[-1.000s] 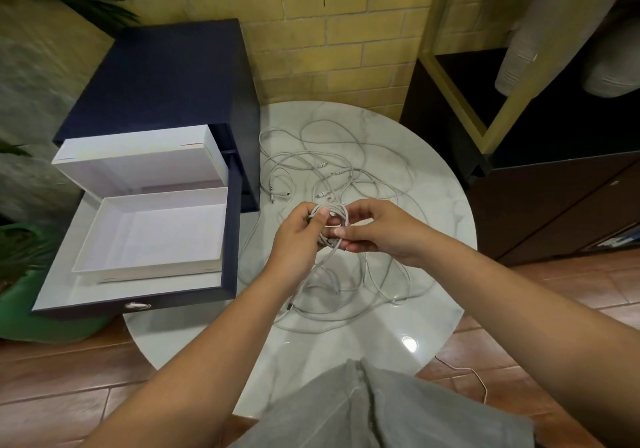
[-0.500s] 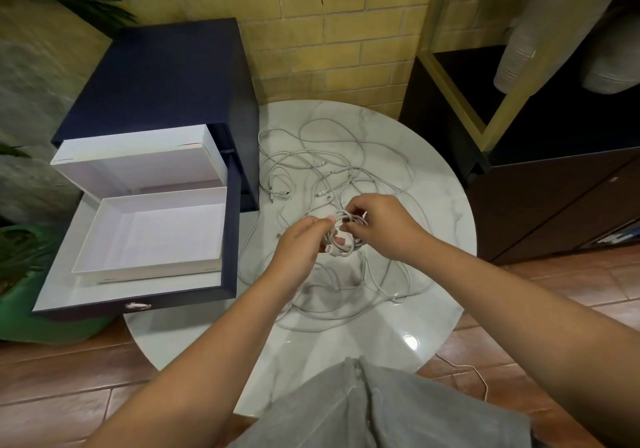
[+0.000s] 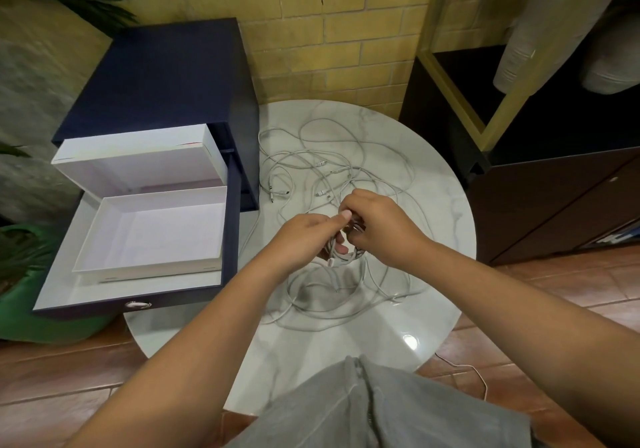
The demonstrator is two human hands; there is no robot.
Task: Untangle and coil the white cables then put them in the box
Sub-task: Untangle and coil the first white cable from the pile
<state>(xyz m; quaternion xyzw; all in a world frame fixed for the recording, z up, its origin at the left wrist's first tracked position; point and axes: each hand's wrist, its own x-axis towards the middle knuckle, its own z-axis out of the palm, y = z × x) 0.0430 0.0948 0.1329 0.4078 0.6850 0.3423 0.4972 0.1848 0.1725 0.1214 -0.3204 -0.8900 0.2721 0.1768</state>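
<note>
Two-handed hold on small cable coil [image 3: 342, 257] above table [image 3: 433, 239] centre, left grip [image 3: 304, 236] and right grip [image 3: 377, 227] both clenched round it. Noted loose white cables [image 3: 332, 167] at 12 o'clock, box [image 3: 162, 201] at 9 o'clock.

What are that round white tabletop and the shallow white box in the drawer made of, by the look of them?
Round white tabletop: likely polished marble or a marble-look slab; grey veins, sharp lamp glare. Shallow white box: probably matte cardboard; thin straight walls, no shine.
</note>
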